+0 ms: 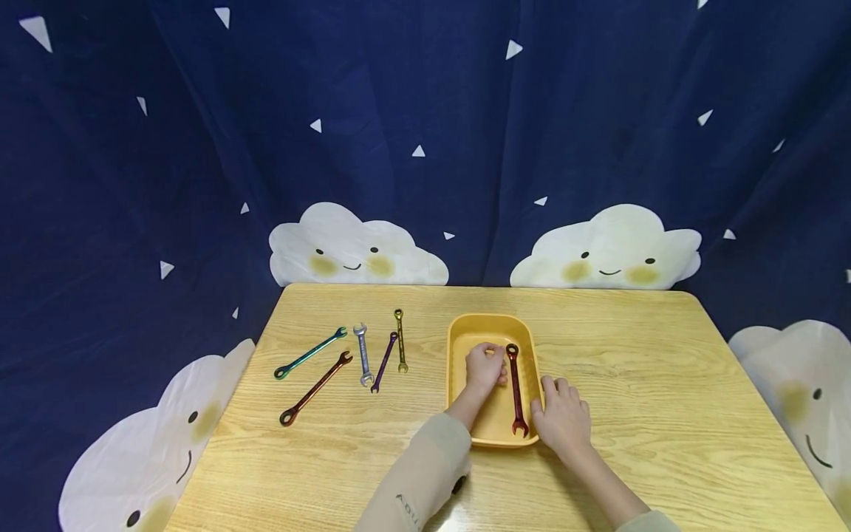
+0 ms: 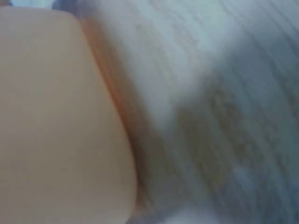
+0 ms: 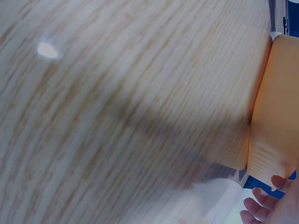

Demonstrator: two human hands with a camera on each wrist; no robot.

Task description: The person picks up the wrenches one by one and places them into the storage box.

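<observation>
In the head view, my left hand (image 1: 487, 366) is inside the yellow-orange plastic tray (image 1: 488, 319), its fingers curled with no tool visible in them. Just right of those fingers a red wrench (image 1: 516, 391) lies lengthwise along the tray's right side, ring end away from me and open jaw toward me. My right hand (image 1: 565, 417) lies outside the tray at its right wall, thumb right at the rim and fingers loosely spread. The right wrist view has the tray's outer wall (image 3: 275, 107) and several right fingertips (image 3: 257, 205). The left wrist view is blurred.
Left of the tray lie several wrenches on the wooden table (image 1: 665, 384): teal (image 1: 312, 353), orange-brown (image 1: 315, 389), silver (image 1: 363, 355), purple (image 1: 384, 363) and gold (image 1: 401, 341). Behind the table hangs a dark blue curtain (image 1: 372, 96) with clouds.
</observation>
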